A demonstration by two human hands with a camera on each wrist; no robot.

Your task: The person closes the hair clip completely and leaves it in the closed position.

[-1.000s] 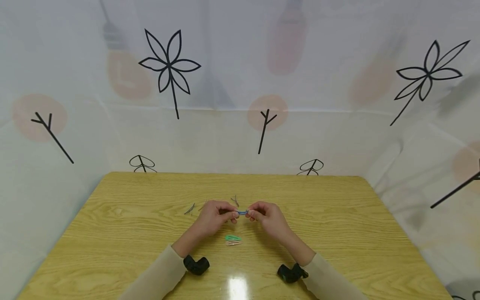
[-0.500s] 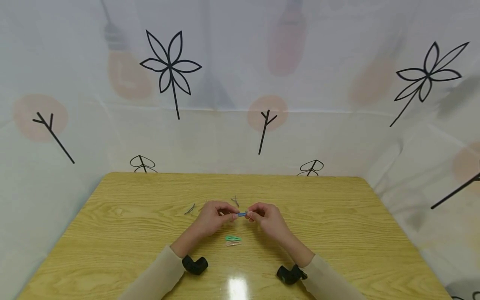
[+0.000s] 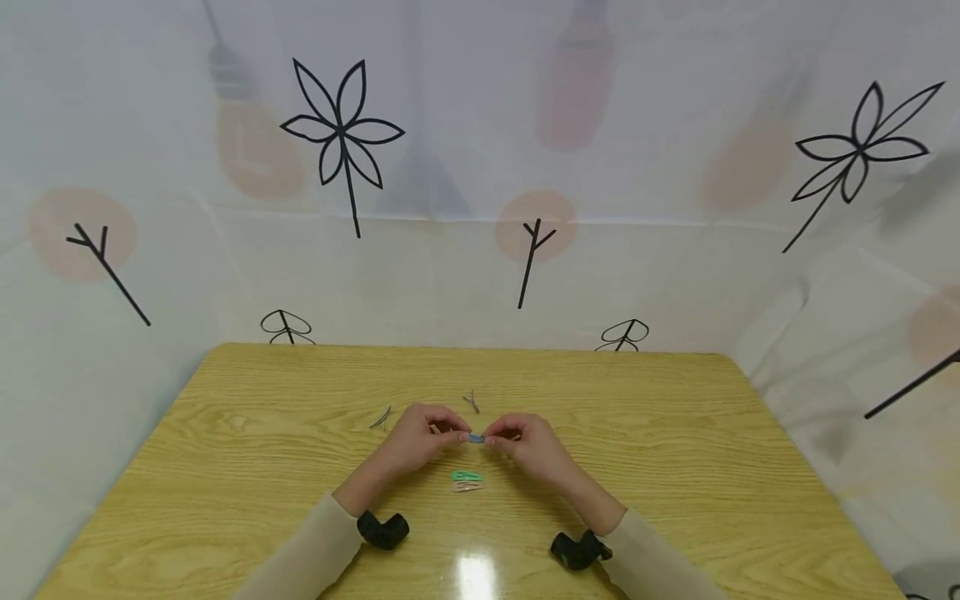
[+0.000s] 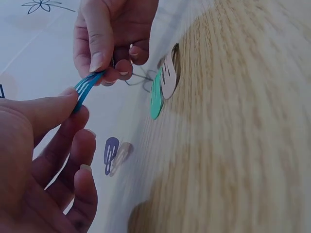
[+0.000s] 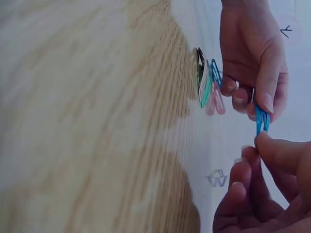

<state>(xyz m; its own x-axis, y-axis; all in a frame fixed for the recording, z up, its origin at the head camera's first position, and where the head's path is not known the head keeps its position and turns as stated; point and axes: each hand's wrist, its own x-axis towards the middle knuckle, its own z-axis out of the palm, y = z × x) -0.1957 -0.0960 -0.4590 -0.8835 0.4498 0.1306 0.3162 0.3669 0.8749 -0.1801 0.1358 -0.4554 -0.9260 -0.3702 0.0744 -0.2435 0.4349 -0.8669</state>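
Observation:
A blue snap hair clip (image 3: pixel 476 438) is held above the table between both hands. My left hand (image 3: pixel 420 439) pinches one end with thumb and index finger; my right hand (image 3: pixel 531 447) pinches the other. The left wrist view shows the slotted body of the blue clip (image 4: pixel 83 90) slanting between the two thumbs. In the right wrist view, its middle (image 5: pixel 261 120) shows between the fingertips, its ends covered. Nearer the person, a green clip (image 3: pixel 467 476) and a pale pink clip (image 3: pixel 467 487) lie side by side on the wood.
Farther back on the wooden table (image 3: pixel 637 392) lie thin dark clips (image 3: pixel 381 417) left of the hands and another small group (image 3: pixel 471 402) behind them. A purple clip (image 4: pixel 111 151) shows in the left wrist view. A patterned white cloth (image 3: pixel 450 275) stands behind the table.
Both hands have come slightly toward the person with the blue clip and drawn closer together. The green and pink clips have stayed in place.

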